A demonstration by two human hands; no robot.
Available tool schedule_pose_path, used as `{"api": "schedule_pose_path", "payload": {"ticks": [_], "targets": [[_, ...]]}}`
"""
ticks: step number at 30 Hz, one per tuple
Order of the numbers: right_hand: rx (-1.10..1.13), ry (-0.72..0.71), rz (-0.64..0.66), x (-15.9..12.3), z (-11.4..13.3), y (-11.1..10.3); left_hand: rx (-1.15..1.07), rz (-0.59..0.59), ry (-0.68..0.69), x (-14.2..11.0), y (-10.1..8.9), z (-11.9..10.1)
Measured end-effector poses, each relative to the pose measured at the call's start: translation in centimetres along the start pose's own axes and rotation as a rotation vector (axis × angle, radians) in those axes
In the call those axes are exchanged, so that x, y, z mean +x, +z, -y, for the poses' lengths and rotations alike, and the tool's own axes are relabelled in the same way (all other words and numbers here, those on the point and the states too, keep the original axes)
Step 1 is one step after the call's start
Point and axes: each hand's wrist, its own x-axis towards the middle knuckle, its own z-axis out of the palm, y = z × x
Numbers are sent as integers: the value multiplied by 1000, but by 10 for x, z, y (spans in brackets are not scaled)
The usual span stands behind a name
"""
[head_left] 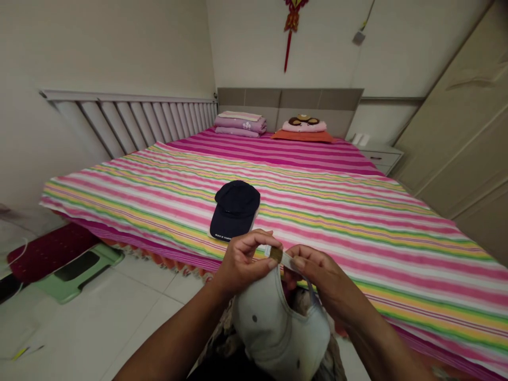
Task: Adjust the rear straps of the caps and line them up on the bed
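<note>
A pale grey cap (pixel 278 330) hangs by the bed's edge, its back strap (pixel 280 256) pinched in a narrow grip by the left hand (pixel 242 262) and right hand (pixel 317 270). A navy cap (pixel 235 210) lies just ahead on the striped bedspread (pixel 357 233).

1. A bedroom in a home is shown, and the room is largely filled by a wide bed (pixel 357 233) under a striped cover.
2. Folded bedding (pixel 240 124) and a pillow (pixel 304 125) are placed at the far end, before a padded headboard (pixel 289 99).
3. A bedside cabinet (pixel 381 157) is seen at upper right, beside wardrobe doors (pixel 448 121).
4. A red hanging knot ornament (pixel 291 21) is fixed to the wall at top centre.
5. A tiled floor (pixel 119 312) is seen at lower left.
</note>
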Motion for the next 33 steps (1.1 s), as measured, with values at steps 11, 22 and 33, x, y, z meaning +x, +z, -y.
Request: {"api": "schedule_pose_path", "payload": {"ticks": [11, 22, 33], "targets": [[40, -10, 54, 1, -3, -2, -159, 11, -147, 2, 5, -1], [57, -45, 1, 2, -1, -1, -82, 57, -156, 3, 4, -3], [46, -44, 5, -2, -2, -9, -461, 236, -354, 7, -8, -3]]}}
